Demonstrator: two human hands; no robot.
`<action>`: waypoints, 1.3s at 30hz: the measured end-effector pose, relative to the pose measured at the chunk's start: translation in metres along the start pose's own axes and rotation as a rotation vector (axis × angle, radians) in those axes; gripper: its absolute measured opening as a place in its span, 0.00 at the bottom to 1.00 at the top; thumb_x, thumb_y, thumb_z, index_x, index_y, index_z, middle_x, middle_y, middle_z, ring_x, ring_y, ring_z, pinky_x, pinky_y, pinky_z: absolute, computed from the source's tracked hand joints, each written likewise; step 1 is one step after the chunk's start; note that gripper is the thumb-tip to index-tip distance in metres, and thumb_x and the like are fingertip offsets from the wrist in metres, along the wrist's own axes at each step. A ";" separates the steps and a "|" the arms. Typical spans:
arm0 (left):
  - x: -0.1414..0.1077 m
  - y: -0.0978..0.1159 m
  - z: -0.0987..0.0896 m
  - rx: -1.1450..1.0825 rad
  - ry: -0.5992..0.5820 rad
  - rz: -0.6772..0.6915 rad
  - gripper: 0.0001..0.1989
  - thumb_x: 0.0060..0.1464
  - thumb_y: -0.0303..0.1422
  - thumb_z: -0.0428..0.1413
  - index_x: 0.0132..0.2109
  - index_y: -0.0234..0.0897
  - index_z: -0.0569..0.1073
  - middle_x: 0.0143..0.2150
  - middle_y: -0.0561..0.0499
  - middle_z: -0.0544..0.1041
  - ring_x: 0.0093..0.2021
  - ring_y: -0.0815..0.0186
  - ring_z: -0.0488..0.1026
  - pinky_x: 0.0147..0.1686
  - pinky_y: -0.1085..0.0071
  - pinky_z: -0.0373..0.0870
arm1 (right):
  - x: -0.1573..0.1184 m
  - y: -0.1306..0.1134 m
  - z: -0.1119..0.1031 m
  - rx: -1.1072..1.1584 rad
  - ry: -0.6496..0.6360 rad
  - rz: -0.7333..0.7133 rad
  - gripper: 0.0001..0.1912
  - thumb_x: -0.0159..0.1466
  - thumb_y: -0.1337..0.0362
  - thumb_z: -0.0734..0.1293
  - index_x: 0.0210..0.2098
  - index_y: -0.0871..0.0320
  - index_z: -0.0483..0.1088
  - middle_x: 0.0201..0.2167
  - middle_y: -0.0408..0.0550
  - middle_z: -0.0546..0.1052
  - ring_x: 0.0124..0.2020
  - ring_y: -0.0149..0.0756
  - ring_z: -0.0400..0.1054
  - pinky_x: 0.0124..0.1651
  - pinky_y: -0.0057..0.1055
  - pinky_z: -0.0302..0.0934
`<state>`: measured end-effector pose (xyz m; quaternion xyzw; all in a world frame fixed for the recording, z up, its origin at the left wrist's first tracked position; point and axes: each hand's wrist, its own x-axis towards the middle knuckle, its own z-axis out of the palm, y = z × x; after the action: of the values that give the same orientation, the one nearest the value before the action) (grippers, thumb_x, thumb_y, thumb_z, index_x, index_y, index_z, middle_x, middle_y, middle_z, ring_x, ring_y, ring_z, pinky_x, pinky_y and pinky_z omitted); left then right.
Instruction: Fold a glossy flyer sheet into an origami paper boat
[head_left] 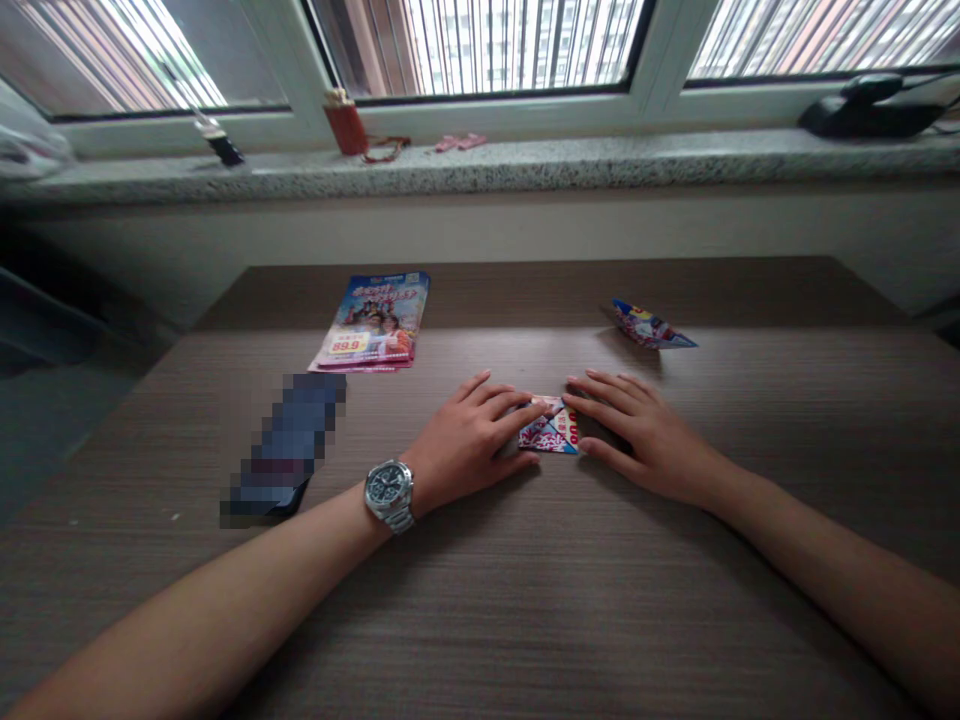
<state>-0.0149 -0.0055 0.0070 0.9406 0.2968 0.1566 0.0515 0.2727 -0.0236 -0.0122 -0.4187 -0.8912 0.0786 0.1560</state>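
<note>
Our left hand [469,440] and right hand [637,435] rest open and wide, pressing flat without gripping, fingertips on the small folded red-and-white printed paper [549,428] between them, on the brown wood-grain table [570,610]; a folded glossy paper piece [649,325] lies far right.

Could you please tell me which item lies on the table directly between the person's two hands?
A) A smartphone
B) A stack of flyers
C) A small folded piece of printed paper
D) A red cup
C. The small folded piece of printed paper lies on the wood-grain table between the left hand and the right hand, close to the fingertips of both.
</note>
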 end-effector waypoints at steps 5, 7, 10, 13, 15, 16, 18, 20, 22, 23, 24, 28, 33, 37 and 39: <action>0.000 -0.001 0.001 -0.008 0.020 0.010 0.23 0.66 0.42 0.57 0.64 0.44 0.69 0.61 0.47 0.75 0.61 0.58 0.72 0.68 0.52 0.59 | 0.000 -0.001 0.001 -0.006 0.025 -0.014 0.24 0.72 0.53 0.62 0.66 0.48 0.64 0.69 0.50 0.66 0.72 0.50 0.53 0.69 0.57 0.50; 0.000 -0.001 0.002 -0.013 0.023 0.012 0.21 0.67 0.42 0.55 0.63 0.43 0.70 0.61 0.47 0.75 0.61 0.60 0.72 0.69 0.53 0.59 | 0.000 0.000 0.001 -0.003 0.031 -0.020 0.24 0.72 0.54 0.62 0.65 0.49 0.65 0.68 0.51 0.66 0.72 0.49 0.54 0.69 0.57 0.50; 0.001 0.000 0.001 -0.032 0.030 0.009 0.18 0.69 0.40 0.52 0.62 0.42 0.71 0.61 0.47 0.75 0.61 0.61 0.72 0.69 0.53 0.60 | -0.001 0.001 0.001 0.012 0.037 -0.028 0.23 0.72 0.54 0.62 0.65 0.48 0.65 0.68 0.50 0.67 0.71 0.48 0.55 0.69 0.57 0.50; 0.002 0.003 -0.001 -0.068 0.037 -0.006 0.16 0.70 0.37 0.50 0.60 0.41 0.72 0.61 0.47 0.76 0.60 0.61 0.73 0.67 0.54 0.62 | -0.001 0.002 0.000 0.034 0.046 -0.037 0.22 0.71 0.56 0.63 0.64 0.48 0.66 0.66 0.50 0.70 0.70 0.48 0.58 0.69 0.57 0.51; 0.002 0.004 -0.002 -0.093 0.043 -0.012 0.16 0.71 0.36 0.49 0.60 0.40 0.73 0.60 0.47 0.76 0.60 0.62 0.74 0.67 0.55 0.63 | -0.001 0.001 -0.001 0.062 0.058 -0.050 0.21 0.71 0.57 0.64 0.63 0.49 0.68 0.64 0.50 0.72 0.68 0.48 0.60 0.69 0.55 0.52; 0.002 0.005 -0.002 -0.107 0.047 -0.010 0.16 0.71 0.36 0.49 0.60 0.40 0.73 0.60 0.48 0.76 0.61 0.62 0.74 0.67 0.56 0.64 | 0.000 0.000 -0.002 0.082 0.068 -0.059 0.20 0.71 0.57 0.64 0.62 0.49 0.69 0.63 0.51 0.73 0.68 0.48 0.61 0.69 0.54 0.54; 0.002 0.006 -0.002 -0.138 0.050 0.003 0.16 0.71 0.35 0.48 0.61 0.41 0.72 0.61 0.48 0.76 0.61 0.63 0.73 0.67 0.57 0.64 | 0.002 -0.003 -0.003 0.130 0.094 -0.080 0.18 0.71 0.59 0.63 0.59 0.49 0.72 0.60 0.51 0.75 0.65 0.47 0.64 0.66 0.49 0.59; 0.002 0.006 -0.002 -0.163 0.051 0.020 0.16 0.71 0.34 0.48 0.62 0.41 0.71 0.61 0.49 0.76 0.61 0.64 0.73 0.67 0.58 0.64 | 0.004 -0.006 -0.004 0.175 0.118 -0.094 0.16 0.72 0.60 0.63 0.57 0.49 0.74 0.57 0.51 0.77 0.62 0.45 0.68 0.63 0.46 0.64; 0.002 0.007 -0.002 -0.177 0.049 0.026 0.17 0.71 0.34 0.48 0.62 0.41 0.71 0.61 0.49 0.76 0.61 0.63 0.73 0.67 0.57 0.64 | 0.005 -0.008 -0.004 0.211 0.136 -0.102 0.15 0.72 0.61 0.63 0.55 0.50 0.74 0.54 0.51 0.79 0.56 0.44 0.72 0.58 0.43 0.68; 0.002 0.007 -0.002 -0.180 0.048 0.026 0.17 0.71 0.34 0.49 0.63 0.42 0.71 0.61 0.49 0.76 0.61 0.63 0.74 0.67 0.56 0.64 | 0.005 -0.008 -0.003 0.226 0.143 -0.105 0.14 0.73 0.62 0.62 0.55 0.51 0.74 0.52 0.52 0.79 0.54 0.43 0.73 0.56 0.42 0.69; 0.002 0.007 -0.002 -0.181 0.047 0.026 0.17 0.71 0.35 0.49 0.63 0.42 0.70 0.61 0.49 0.76 0.61 0.62 0.74 0.66 0.55 0.65 | 0.005 -0.008 -0.003 0.239 0.153 -0.108 0.14 0.73 0.63 0.62 0.55 0.52 0.74 0.51 0.52 0.80 0.52 0.42 0.74 0.54 0.41 0.70; 0.002 0.007 -0.001 -0.176 0.047 0.050 0.23 0.66 0.42 0.57 0.64 0.41 0.70 0.61 0.47 0.75 0.60 0.57 0.74 0.66 0.53 0.66 | 0.002 -0.008 -0.003 0.249 0.178 -0.105 0.13 0.72 0.67 0.63 0.54 0.55 0.73 0.49 0.52 0.80 0.50 0.40 0.74 0.52 0.37 0.69; 0.002 0.006 -0.002 -0.177 0.114 0.033 0.14 0.69 0.36 0.53 0.58 0.41 0.74 0.53 0.48 0.80 0.51 0.62 0.78 0.53 0.62 0.74 | 0.003 -0.014 -0.005 0.267 0.223 -0.093 0.10 0.72 0.68 0.64 0.50 0.56 0.74 0.44 0.52 0.79 0.44 0.38 0.74 0.47 0.34 0.69; 0.000 0.008 -0.002 -0.214 0.205 -0.026 0.15 0.69 0.34 0.53 0.60 0.39 0.72 0.50 0.47 0.81 0.47 0.63 0.79 0.47 0.66 0.76 | 0.004 -0.018 -0.004 0.325 0.272 -0.044 0.07 0.71 0.67 0.65 0.46 0.56 0.74 0.38 0.49 0.78 0.37 0.35 0.73 0.40 0.32 0.68; 0.000 0.008 -0.001 -0.231 0.250 -0.068 0.20 0.68 0.33 0.54 0.64 0.39 0.67 0.54 0.45 0.79 0.49 0.62 0.78 0.50 0.65 0.76 | 0.003 -0.018 -0.003 0.346 0.293 0.000 0.10 0.71 0.66 0.65 0.51 0.56 0.73 0.39 0.48 0.78 0.37 0.35 0.73 0.39 0.31 0.68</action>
<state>-0.0112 -0.0122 0.0098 0.8911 0.3125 0.3035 0.1270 0.2588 -0.0326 -0.0038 -0.3928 -0.8322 0.1686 0.3531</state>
